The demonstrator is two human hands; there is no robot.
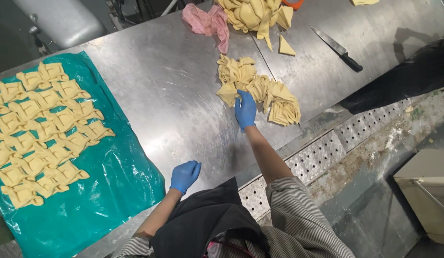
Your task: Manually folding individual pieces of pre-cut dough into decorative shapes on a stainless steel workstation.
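Note:
My right hand (245,110), in a blue glove, reaches out over the steel table (169,91) and touches the near edge of a heap of folded yellow dough pieces (260,88). Whether its fingers grip a piece is hidden. My left hand (185,175), also blue-gloved, rests flat near the table's front edge, fingers loosely apart and holding nothing. On the left a green plastic sheet (107,191) carries several shaped dough pieces (45,129) laid in rows.
A larger pile of dough (253,14) and a pink cloth (207,21) lie at the table's far side. A loose dough triangle (285,47) and a black-handled knife (336,48) lie right of them. Another person's dark sleeve (399,81) leans in from the right. Perforated metal floor plates (322,153) run below the table.

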